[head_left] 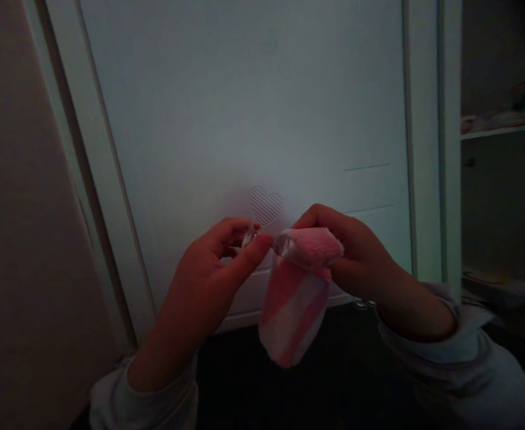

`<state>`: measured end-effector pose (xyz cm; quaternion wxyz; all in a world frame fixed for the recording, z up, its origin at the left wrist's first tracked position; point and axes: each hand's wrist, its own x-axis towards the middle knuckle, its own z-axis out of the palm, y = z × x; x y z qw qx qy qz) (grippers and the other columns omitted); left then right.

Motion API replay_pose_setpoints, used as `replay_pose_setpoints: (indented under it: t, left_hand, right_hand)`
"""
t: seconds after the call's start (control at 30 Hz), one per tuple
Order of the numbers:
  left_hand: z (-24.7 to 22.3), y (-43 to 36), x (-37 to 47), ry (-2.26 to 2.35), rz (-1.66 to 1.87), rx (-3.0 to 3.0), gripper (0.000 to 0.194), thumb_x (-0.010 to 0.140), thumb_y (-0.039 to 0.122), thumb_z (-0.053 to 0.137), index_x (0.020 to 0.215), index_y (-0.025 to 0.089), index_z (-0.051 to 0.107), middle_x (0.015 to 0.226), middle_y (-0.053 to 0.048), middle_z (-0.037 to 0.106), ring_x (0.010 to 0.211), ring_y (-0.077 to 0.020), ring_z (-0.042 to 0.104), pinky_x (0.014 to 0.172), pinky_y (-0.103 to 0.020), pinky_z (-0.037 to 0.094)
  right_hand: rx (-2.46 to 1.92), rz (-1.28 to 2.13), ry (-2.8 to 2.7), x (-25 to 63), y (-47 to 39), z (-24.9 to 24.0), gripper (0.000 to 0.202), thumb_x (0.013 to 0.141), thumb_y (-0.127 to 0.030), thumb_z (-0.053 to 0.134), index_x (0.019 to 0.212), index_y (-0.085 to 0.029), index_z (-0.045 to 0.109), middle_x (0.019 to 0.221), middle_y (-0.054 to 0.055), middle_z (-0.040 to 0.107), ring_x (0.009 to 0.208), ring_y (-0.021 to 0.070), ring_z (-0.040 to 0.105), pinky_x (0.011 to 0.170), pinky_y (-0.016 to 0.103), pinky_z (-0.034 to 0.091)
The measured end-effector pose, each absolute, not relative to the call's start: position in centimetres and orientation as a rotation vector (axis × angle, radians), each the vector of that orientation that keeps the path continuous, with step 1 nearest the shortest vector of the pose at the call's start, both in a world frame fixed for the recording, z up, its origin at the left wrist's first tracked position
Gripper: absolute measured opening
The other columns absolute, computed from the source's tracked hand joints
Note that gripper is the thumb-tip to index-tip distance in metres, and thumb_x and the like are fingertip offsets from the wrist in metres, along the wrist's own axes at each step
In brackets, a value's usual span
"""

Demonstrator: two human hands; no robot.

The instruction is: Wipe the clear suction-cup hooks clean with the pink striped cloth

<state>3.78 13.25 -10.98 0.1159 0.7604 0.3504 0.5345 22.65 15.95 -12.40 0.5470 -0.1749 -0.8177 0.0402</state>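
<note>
A pink-and-white striped fuzzy piece, sock-like in shape (pixel 293 316), hangs between my hands, its top folded over. My right hand (pixel 356 254) grips it near the top, with the fingers partly hidden behind the pink fold. My left hand (pixel 220 263) is closed in a pinch on a small clear plastic piece (pixel 248 235), just left of the fold. The thumb reaches almost to a shiny, see-through part at the fold's left end. Whether the two clear parts are joined I cannot tell.
Straight ahead stands a white door panel (pixel 244 107) with a striped heart (pixel 266 205) on it. A wall (pixel 11 209) borders it on the left. To the right, a shelf (pixel 504 128) carries small items. The lighting is dim, and the floor is dark.
</note>
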Motion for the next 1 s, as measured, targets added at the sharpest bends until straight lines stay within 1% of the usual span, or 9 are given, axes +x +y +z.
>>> replay_pose_setpoints:
  t: [0.1, 0.23, 0.37, 0.47, 0.53, 0.6, 0.7, 0.87, 1.0]
  left_hand:
    - [-10.9, 13.3, 4.6, 0.802, 1.488, 2.075, 0.020, 0.080, 0.039, 0.061, 0.075, 0.019, 0.064, 0.076, 0.002, 0.065, 0.073, -0.0139, 0.059, 0.067, -0.023, 0.046]
    - [-10.5, 12.8, 5.4, 0.608, 1.591, 1.794, 0.016, 0.074, 0.034, 0.067, 0.072, 0.019, 0.063, 0.074, 0.002, 0.062, 0.070, -0.0126, 0.057, 0.067, -0.024, 0.048]
    - [-10.0, 12.6, 4.9, 0.440, 1.672, 1.642, 0.012, 0.075, 0.028, 0.067, 0.066, 0.020, 0.064, 0.068, 0.004, 0.062, 0.065, -0.0090, 0.056, 0.063, -0.020, 0.048]
    - [-10.2, 13.4, 3.8, 0.432, 1.844, 1.667, 0.016, 0.076, 0.031, 0.067, 0.065, 0.020, 0.065, 0.064, 0.004, 0.064, 0.064, -0.0093, 0.059, 0.062, -0.020, 0.050]
    - [-10.7, 14.0, 3.0, 0.567, 1.994, 1.821, 0.017, 0.079, 0.035, 0.066, 0.071, 0.020, 0.068, 0.068, 0.003, 0.067, 0.066, -0.0098, 0.062, 0.064, -0.021, 0.051]
    - [-11.2, 14.5, 2.6, 0.687, 2.050, 2.026, 0.015, 0.082, 0.035, 0.063, 0.084, 0.022, 0.070, 0.074, 0.002, 0.069, 0.067, -0.0106, 0.063, 0.063, -0.021, 0.051]
    - [-11.7, 14.7, 2.9, 0.694, 1.890, 2.345, 0.021, 0.088, 0.033, 0.055, 0.102, 0.024, 0.067, 0.084, 0.000, 0.068, 0.073, -0.0127, 0.063, 0.061, -0.022, 0.051]
    - [-11.7, 14.0, 4.0, 0.571, 1.628, 2.783, 0.025, 0.091, 0.016, 0.047, 0.108, 0.021, 0.065, 0.097, -0.003, 0.066, 0.091, -0.0146, 0.060, 0.079, -0.025, 0.047]
    - [-11.8, 13.8, 4.1, 0.524, 1.604, 2.867, 0.033, 0.091, 0.010, 0.045, 0.118, 0.021, 0.060, 0.104, -0.004, 0.064, 0.095, -0.0133, 0.058, 0.083, -0.022, 0.046]
  right_hand:
    - [-0.406, 0.069, -1.969, 22.4, 15.9, -12.3, 0.003, 0.071, -0.017, 0.054, 0.072, -0.018, 0.052, 0.062, -0.002, 0.055, 0.053, 0.0106, 0.046, 0.048, 0.022, 0.032]
    - [-0.386, 0.044, -2.034, 21.9, 15.6, -12.0, 0.004, 0.075, -0.020, 0.051, 0.076, -0.016, 0.053, 0.062, -0.001, 0.057, 0.052, 0.0108, 0.047, 0.048, 0.022, 0.032]
    - [-0.398, 0.005, -2.100, 21.7, 15.4, -11.8, 0.007, 0.078, -0.019, 0.048, 0.079, -0.016, 0.054, 0.067, 0.001, 0.060, 0.056, 0.0122, 0.051, 0.051, 0.023, 0.035]
    - [-0.417, 0.020, -2.101, 22.0, 15.8, -12.0, 0.009, 0.079, -0.019, 0.047, 0.079, -0.015, 0.055, 0.069, 0.002, 0.061, 0.059, 0.0134, 0.053, 0.054, 0.024, 0.037]
    - [-0.421, 0.049, -2.065, 22.2, 16.5, -12.2, 0.011, 0.080, -0.021, 0.048, 0.079, -0.014, 0.057, 0.070, 0.003, 0.061, 0.061, 0.0148, 0.055, 0.056, 0.026, 0.038]
    - [-0.401, 0.087, -2.008, 22.4, 17.2, -12.5, 0.012, 0.080, -0.021, 0.049, 0.082, -0.014, 0.058, 0.075, 0.004, 0.063, 0.066, 0.0160, 0.057, 0.059, 0.027, 0.041]
    - [-0.371, 0.148, -1.929, 22.4, 18.0, -12.7, 0.011, 0.081, -0.020, 0.053, 0.087, -0.015, 0.060, 0.083, 0.004, 0.064, 0.074, 0.0164, 0.058, 0.065, 0.027, 0.043]
    - [-0.304, 0.199, -1.873, 22.3, 18.1, -12.8, 0.009, 0.079, -0.017, 0.059, 0.088, -0.016, 0.061, 0.082, 0.001, 0.062, 0.073, 0.0138, 0.056, 0.063, 0.024, 0.043]
    - [-0.226, 0.232, -1.851, 22.3, 17.7, -12.9, 0.007, 0.077, -0.014, 0.062, 0.083, -0.017, 0.062, 0.079, 0.000, 0.062, 0.071, 0.0126, 0.056, 0.062, 0.023, 0.043]
